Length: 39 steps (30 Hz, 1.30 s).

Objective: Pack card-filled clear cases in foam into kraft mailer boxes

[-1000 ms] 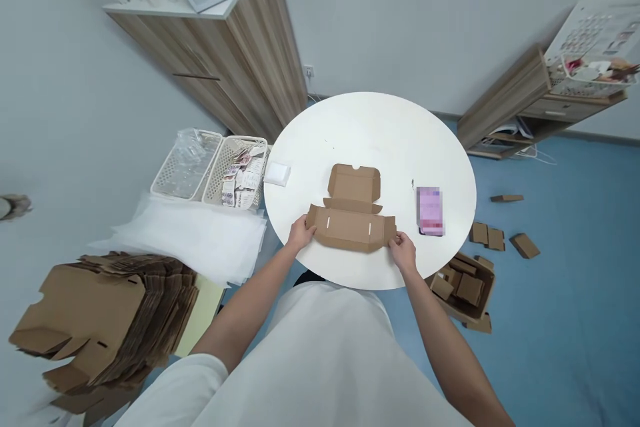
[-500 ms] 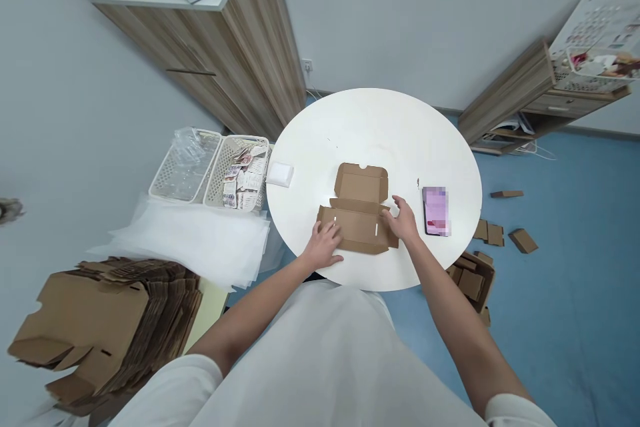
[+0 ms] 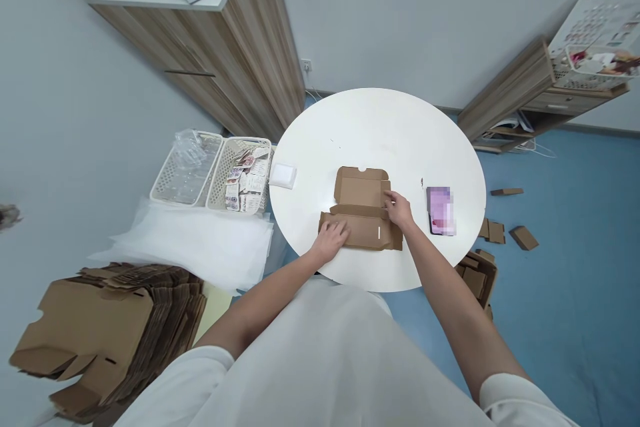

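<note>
An unfolded brown cardboard box (image 3: 364, 230) lies on the round white table (image 3: 400, 133), its lid panel spread away from me. My left hand (image 3: 330, 241) rests on the near left part of the box, fingers stretched flat over the board and covering the left slot. At the right side, my right hand (image 3: 399, 209) has thumb and fingers closed on the side flap near the fold between lid and base. A narrow white slot shows in the right part of the base.
A phone (image 3: 440, 210) lies right of the box; a white packet (image 3: 283, 175) is at the table's left edge. Baskets (image 3: 207, 197) and stacked flat boxes (image 3: 95, 320) stand at left. Small boxes (image 3: 524, 239) and a filled carton (image 3: 493, 280) are on the floor at right.
My right hand has moved up and slightly left along the box's right side, from the base's flap to the lid's flap. My left hand has shifted slightly right and up on the board.
</note>
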Tool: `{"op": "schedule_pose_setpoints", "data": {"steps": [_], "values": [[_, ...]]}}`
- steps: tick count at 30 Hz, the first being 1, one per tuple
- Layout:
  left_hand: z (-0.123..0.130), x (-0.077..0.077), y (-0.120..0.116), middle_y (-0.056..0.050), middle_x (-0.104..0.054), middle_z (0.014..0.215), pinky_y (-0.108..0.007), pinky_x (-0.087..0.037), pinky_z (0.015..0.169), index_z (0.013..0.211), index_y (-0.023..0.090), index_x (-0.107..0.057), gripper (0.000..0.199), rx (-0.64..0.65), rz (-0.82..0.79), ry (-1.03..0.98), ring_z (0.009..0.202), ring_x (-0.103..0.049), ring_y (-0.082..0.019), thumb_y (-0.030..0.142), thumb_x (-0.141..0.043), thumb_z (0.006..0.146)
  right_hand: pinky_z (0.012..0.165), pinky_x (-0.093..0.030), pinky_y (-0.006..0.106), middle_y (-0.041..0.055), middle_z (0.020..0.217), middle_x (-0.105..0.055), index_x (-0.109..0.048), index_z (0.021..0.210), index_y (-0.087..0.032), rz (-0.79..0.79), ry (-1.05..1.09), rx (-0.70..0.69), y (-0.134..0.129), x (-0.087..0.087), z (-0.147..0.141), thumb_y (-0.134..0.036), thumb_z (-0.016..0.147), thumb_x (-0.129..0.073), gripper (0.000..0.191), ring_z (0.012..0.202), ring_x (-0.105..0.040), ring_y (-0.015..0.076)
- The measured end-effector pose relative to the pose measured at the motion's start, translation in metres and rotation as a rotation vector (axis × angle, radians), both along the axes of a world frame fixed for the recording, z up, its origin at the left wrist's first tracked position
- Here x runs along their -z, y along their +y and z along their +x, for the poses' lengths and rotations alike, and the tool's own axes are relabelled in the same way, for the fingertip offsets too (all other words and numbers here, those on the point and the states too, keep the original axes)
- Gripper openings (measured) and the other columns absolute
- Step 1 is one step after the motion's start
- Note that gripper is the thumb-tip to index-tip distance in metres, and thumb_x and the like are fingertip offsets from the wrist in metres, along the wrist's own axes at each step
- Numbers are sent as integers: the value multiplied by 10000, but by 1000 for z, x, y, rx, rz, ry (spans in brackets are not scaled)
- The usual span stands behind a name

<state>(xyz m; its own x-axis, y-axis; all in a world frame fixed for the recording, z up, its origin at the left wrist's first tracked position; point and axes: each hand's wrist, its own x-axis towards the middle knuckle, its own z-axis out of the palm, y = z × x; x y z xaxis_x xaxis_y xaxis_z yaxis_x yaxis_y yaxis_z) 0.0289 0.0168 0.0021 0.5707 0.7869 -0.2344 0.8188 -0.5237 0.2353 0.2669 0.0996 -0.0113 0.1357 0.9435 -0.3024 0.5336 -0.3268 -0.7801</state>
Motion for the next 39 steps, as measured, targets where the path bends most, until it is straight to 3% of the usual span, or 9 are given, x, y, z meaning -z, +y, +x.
{"op": "schedule_pose_setpoints", "data": {"steps": [4, 9, 13, 16, 20, 24, 27, 32, 39], "values": [[4, -7, 12, -152, -66, 1435, -507, -80, 1012, 1360, 169, -151, 899, -38, 27, 64, 1311, 4, -310, 277, -648, 618, 783, -460, 339, 63, 1060, -615, -527, 1138, -187, 43, -47, -35, -13, -7, -3, -191, 746, -431, 404, 717, -618, 138], [13, -8, 27, -170, -47, 1431, -543, 20, 1012, 1373, 109, -44, 1250, 21, -4, 142, 1291, 123, -338, 350, -775, 388, 772, -467, 334, 54, 1022, -626, -531, 1135, -192, 35, -49, -102, -24, -11, -3, -203, 752, -429, 397, 737, -616, 141], [13, -5, 29, -168, -91, 1426, -558, 33, 1008, 1374, 109, -51, 1248, 26, 3, 136, 1296, 89, -345, 337, -780, 387, 826, -433, 371, 66, 1023, -610, -490, 1172, -191, 33, -189, -199, -34, -17, -3, -254, 770, -421, 413, 893, -580, 181], [12, -4, 27, -155, -112, 1427, -551, 20, 1012, 1375, 131, -75, 1198, 22, 15, 129, 1299, 74, -342, 343, -767, 420, 955, -275, 480, 134, 1285, -417, -404, 1245, -188, 132, -465, -272, -48, -26, -11, -377, 726, -510, 562, 1189, -363, 286], [13, -4, 27, -155, -138, 1422, -544, 9, 1014, 1371, 152, -116, 1146, 2, 30, 111, 1300, 69, -339, 350, -759, 443, 1016, -43, 520, 132, 1427, -149, -232, 1333, -180, 249, -684, -642, -71, -30, -27, -518, 577, -626, 917, 1307, -59, 314], [12, -8, 27, -153, -149, 1420, -535, -2, 1017, 1365, 155, -145, 1142, -21, 40, 55, 1296, 93, -341, 361, -765, 428, 1004, 11, 541, 147, 1413, -186, -100, 1361, -164, 193, -792, -753, -80, -22, -36, -475, 530, -671, 1056, 1306, -73, 303], [-3, -8, 16, -157, -59, 1434, -546, -18, 1007, 1365, 162, -126, 1163, -173, 24, 1, 1287, 103, -366, 428, -754, 423, 993, 4, 555, 140, 1416, -176, -63, 1363, -167, 161, -822, -729, -78, -16, -38, -447, 537, -670, 1062, 1302, -94, 296], [-53, 10, -17, -193, -97, 1416, -503, -234, 960, 1360, 151, 19, 1034, -651, -92, -152, 1283, -139, -343, 374, -645, 599, 988, -28, 556, 135, 1424, -147, -42, 1363, -174, 151, -818, -733, -77, -13, -38, -452, 559, -648, 1044, 1306, -74, 284], [-67, 33, -14, -125, -505, 1100, -315, -423, 812, 1308, 107, -241, 643, -757, -129, -470, 936, -526, -195, 236, -503, 735, 980, -74, 548, 125, 1430, -121, -2, 1364, -183, 117, -819, -749, -82, -12, -46, -462, 554, -653, 1076, 1309, -32, 279]]}}
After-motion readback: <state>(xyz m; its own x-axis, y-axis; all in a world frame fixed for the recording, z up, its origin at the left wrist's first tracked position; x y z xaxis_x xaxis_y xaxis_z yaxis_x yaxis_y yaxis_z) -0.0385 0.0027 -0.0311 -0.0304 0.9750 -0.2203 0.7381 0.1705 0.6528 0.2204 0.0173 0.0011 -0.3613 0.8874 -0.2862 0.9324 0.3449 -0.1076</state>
